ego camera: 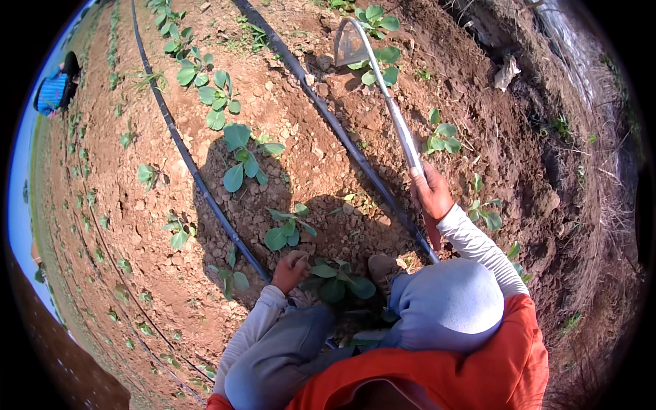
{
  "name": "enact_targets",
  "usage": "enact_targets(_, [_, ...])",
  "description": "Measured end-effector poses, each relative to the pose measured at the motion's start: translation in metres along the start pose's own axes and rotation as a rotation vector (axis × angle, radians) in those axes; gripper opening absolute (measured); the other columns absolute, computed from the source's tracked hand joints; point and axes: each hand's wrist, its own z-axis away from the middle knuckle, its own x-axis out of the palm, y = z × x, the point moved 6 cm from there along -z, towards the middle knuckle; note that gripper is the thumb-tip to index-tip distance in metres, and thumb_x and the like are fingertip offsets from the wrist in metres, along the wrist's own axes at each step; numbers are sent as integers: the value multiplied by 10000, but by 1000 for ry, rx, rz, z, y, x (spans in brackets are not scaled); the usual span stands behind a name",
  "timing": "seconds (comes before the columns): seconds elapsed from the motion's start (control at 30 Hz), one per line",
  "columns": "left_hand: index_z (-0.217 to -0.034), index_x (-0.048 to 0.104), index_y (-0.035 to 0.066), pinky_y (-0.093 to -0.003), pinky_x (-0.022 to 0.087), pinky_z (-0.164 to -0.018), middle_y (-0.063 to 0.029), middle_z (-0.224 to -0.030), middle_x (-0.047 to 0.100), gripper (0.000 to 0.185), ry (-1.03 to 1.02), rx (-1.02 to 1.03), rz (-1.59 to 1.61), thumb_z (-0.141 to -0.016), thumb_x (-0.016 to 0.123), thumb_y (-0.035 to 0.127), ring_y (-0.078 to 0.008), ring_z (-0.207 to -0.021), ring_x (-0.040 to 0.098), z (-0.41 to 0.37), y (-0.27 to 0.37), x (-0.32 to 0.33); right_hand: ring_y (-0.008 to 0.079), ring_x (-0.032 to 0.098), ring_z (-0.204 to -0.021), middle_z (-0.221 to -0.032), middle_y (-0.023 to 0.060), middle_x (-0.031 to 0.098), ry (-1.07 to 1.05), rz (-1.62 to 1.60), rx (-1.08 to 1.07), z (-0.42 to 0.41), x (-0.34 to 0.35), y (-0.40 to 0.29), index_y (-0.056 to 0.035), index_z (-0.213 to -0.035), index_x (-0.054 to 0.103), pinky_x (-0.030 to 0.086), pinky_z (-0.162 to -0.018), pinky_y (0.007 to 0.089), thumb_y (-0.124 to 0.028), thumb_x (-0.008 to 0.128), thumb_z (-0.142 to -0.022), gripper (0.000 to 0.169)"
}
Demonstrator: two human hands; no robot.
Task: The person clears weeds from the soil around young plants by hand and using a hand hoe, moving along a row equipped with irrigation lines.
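My right hand [432,192] grips a short-handled hoe [401,125] by its metal shaft, with a reddish handle end showing below the fist. The shaft bends over at its far end to a flat metal blade [350,47], which hangs over the soil beside a leafy seedling [382,64]. My left hand [291,270] is low, between my knees and the crop row, its fingers curled in with nothing visible in them. Just right of it grows a broad-leaved seedling [335,279], cabbage-like and partly in my shadow. Another seedling [288,229] stands a little ahead of that hand.
Two black drip-irrigation hoses [192,169] [335,123] run along the row on either side of the seedlings. Dry grass [589,205] lines the right edge. At the far left, a person in blue [54,92] bends over the field. My shoe [383,269] rests on the soil.
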Motion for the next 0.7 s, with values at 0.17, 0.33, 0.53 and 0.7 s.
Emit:
enact_targets(0.17, [-1056, 540, 16, -248, 454, -543, -62, -750, 606, 252, -4, -9, 21, -889, 482, 196, -111, -603, 567, -2, 0, 0, 74, 384, -366, -525, -30, 414, 159, -214, 39, -52, -17, -25, -61, -835, 468, 317, -341, 215, -313, 440, -938, 274])
enact_targets(0.33, [-1050, 541, 22, -243, 450, -528, -59, -749, 605, 241, -7, -22, 51, -882, 488, 187, -108, -599, 565, 0, 0, 3, 78, 408, -382, -516, -16, 431, 196, -57, 175, -39, -22, 5, -47, -831, 457, 320, -348, 234, -323, 479, -921, 291])
enact_targets(0.53, [-1045, 541, 22, -246, 452, -524, -58, -742, 606, 234, 17, 3, 45, -881, 490, 180, -111, -593, 566, 0, -9, -3, 74, 411, -388, -514, -16, 426, 100, -100, 165, -11, -15, -6, -34, -839, 461, 331, -358, 234, -309, 477, -923, 288])
enact_targets(0.7, [-1052, 538, 23, -248, 452, -514, -57, -735, 608, 233, -11, 25, 12, -882, 490, 174, -110, -590, 563, -3, -4, 3, 85, 423, -394, -534, -5, 439, 172, -41, 55, -58, -23, -12, -34, -821, 462, 347, -358, 248, -336, 489, -914, 317])
